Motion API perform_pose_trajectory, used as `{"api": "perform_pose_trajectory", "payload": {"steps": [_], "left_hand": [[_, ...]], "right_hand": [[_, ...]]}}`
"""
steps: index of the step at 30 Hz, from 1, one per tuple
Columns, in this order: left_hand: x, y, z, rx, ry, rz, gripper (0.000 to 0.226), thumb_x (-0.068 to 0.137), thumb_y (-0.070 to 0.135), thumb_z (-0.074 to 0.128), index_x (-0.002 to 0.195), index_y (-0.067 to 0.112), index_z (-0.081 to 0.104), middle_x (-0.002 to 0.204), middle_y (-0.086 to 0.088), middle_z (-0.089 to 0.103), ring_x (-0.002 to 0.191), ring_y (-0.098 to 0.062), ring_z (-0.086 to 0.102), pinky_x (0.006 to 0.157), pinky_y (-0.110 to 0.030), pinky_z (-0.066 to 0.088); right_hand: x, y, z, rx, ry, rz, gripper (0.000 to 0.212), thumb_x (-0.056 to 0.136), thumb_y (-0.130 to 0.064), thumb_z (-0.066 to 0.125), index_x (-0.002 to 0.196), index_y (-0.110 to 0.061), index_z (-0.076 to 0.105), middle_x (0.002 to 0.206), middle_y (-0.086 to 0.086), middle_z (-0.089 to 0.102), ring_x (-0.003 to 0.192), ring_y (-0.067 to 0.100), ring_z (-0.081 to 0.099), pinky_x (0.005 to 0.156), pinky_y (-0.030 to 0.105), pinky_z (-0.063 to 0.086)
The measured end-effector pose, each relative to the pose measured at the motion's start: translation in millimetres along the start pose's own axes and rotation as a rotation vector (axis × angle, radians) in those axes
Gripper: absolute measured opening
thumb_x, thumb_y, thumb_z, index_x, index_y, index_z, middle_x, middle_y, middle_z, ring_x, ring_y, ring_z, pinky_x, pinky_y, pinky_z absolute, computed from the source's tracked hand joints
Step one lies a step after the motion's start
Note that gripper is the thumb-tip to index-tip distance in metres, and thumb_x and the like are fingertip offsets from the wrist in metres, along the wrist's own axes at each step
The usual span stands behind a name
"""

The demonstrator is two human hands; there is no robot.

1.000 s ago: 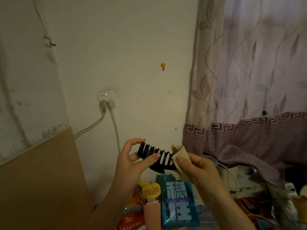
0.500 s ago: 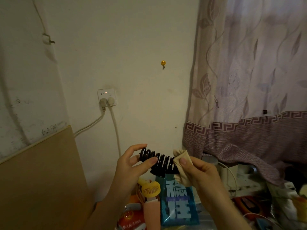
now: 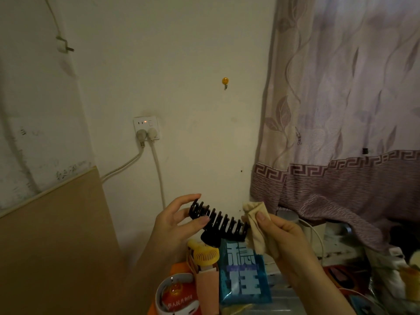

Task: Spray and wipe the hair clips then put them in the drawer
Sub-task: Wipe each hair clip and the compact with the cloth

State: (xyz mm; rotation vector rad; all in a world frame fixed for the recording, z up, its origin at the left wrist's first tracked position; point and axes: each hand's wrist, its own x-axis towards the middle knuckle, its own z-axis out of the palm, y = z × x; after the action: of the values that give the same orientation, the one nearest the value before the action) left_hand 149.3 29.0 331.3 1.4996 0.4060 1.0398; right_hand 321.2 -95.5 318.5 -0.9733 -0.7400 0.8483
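Low in view: small yellow fan (image 3: 205,255), blue packet (image 3: 244,273) with large white characters. Above them, left hand (image 3: 175,226) pinches black hair clip (image 3: 218,220) at its left end, thumb in front, fingers behind; teeth up, held in the air. Right hand (image 3: 286,237) grips folded beige cloth (image 3: 258,226), touching the clip's right end. Behind: wall socket (image 3: 146,127) with two plugs, patterned curtain (image 3: 345,110) at right.
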Motion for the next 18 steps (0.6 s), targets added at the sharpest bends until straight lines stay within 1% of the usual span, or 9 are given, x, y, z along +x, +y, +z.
{"api": "perform_pose_trajectory", "payload": {"steps": [1,3,7,8,9,11,12,14,18], "left_hand": [[-0.1,1.0,-1.5,0.006,-0.022,0.003,0.050,0.053,0.024,0.080,0.101,0.030,0.071,0.100,-0.012,0.073,0.094,-0.027,0.070,0.074,-0.028,0.057],[-0.1,3.1,-3.9,0.029,-0.066,0.007,0.048,0.056,0.022,0.080,0.102,0.032,0.071,0.102,-0.010,0.073,0.096,-0.026,0.070,0.076,-0.027,0.057],[1.2,5.2,-4.5,0.052,-0.108,0.014,0.051,0.057,0.014,0.078,0.106,0.025,0.069,0.103,-0.011,0.072,0.092,-0.027,0.071,0.072,-0.025,0.056],[1.5,5.1,-3.6,0.054,-0.115,0.016,0.052,0.057,0.012,0.078,0.108,0.022,0.068,0.103,-0.012,0.072,0.091,-0.027,0.071,0.072,-0.025,0.056],[1.8,4.9,-2.6,0.055,-0.121,0.017,0.054,0.057,0.011,0.077,0.109,0.019,0.067,0.103,-0.012,0.072,0.091,-0.027,0.071,0.073,-0.026,0.056],[2.2,4.7,-0.6,0.046,-0.130,0.019,0.055,0.057,0.008,0.076,0.110,0.016,0.066,0.103,-0.013,0.072,0.090,-0.029,0.071,0.072,-0.026,0.056],[2.5,4.9,0.0,0.039,-0.134,0.020,0.055,0.057,0.007,0.075,0.110,0.014,0.065,0.102,-0.014,0.072,0.090,-0.029,0.071,0.072,-0.026,0.056],[3.0,5.8,0.1,0.039,-0.153,0.025,0.055,0.057,0.005,0.074,0.110,0.012,0.064,0.103,-0.012,0.072,0.091,-0.028,0.071,0.071,-0.026,0.056],[5.0,7.3,-2.3,0.049,-0.193,0.032,0.052,0.059,0.001,0.073,0.109,0.010,0.063,0.105,-0.008,0.072,0.093,-0.024,0.071,0.071,-0.025,0.056]], "right_hand": [[0.2,-1.3,-1.2,0.018,0.003,0.017,0.030,0.072,-0.023,0.062,0.088,-0.002,0.076,0.086,0.018,0.073,0.066,0.018,0.067,0.059,0.028,0.057],[1.2,-3.6,-3.0,0.029,-0.011,0.061,0.033,0.072,-0.023,0.061,0.091,0.001,0.074,0.092,0.019,0.073,0.066,0.017,0.068,0.056,0.027,0.056],[2.4,-6.9,-1.3,-0.013,-0.102,0.138,0.032,0.077,-0.024,0.059,0.090,0.001,0.075,0.102,0.024,0.070,0.070,0.020,0.066,0.056,0.027,0.057],[2.5,-7.1,-0.1,-0.035,-0.131,0.148,0.031,0.078,-0.024,0.059,0.088,-0.001,0.076,0.100,0.023,0.070,0.068,0.019,0.066,0.054,0.026,0.056],[2.6,-7.2,1.4,-0.055,-0.160,0.157,0.030,0.080,-0.025,0.058,0.086,-0.003,0.077,0.093,0.021,0.072,0.064,0.017,0.065,0.052,0.024,0.053],[2.9,-6.1,3.9,-0.089,-0.216,0.178,0.028,0.081,-0.027,0.059,0.080,-0.005,0.077,0.072,0.011,0.071,0.054,0.014,0.062,0.050,0.020,0.048],[3.2,-5.4,4.5,-0.113,-0.238,0.191,0.029,0.079,-0.030,0.062,0.076,-0.006,0.076,0.065,0.008,0.067,0.053,0.015,0.059,0.051,0.020,0.047],[3.7,-4.1,4.7,-0.157,-0.279,0.233,0.030,0.075,-0.035,0.063,0.073,-0.007,0.075,0.067,0.010,0.066,0.058,0.018,0.059,0.056,0.023,0.050],[4.7,-2.1,3.2,-0.149,-0.352,0.326,0.026,0.076,-0.032,0.064,0.075,-0.009,0.077,0.073,0.011,0.070,0.061,0.017,0.063,0.059,0.027,0.052]]}}
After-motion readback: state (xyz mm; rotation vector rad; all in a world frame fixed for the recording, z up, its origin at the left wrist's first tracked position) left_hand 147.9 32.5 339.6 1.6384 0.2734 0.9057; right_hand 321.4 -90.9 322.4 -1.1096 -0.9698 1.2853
